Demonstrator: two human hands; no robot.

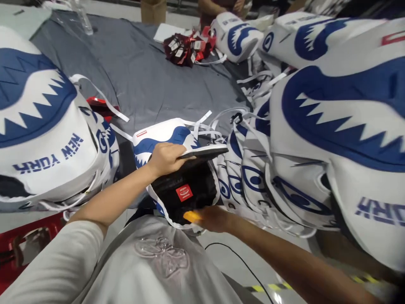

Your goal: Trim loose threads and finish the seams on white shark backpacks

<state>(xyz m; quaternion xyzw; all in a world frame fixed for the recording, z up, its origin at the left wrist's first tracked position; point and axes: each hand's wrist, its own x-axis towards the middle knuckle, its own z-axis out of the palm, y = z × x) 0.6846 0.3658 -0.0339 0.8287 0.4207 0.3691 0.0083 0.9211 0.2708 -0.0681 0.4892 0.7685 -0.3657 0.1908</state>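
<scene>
An open white and blue backpack (161,136) with a shark-mouth print sits at the table's near edge, close to my body. Its black lining faces me, with a red label (184,193) sewn inside. My left hand (167,158) is closed round the edge of the raised panel and holds it up. At the near rim of the opening, my right hand (215,218) grips a small orange tool (192,217); its working end is not clear enough to name its kind. The fingers of that hand are partly blurred.
A row of similar backpacks (344,109) crowds the right side, and another backpack (60,109) stands at left. Red tags (186,47) lie in a bunch on the grey-covered table (133,63). A co-worker's arms (211,7) show at the back. A red stool (28,245) is lower left.
</scene>
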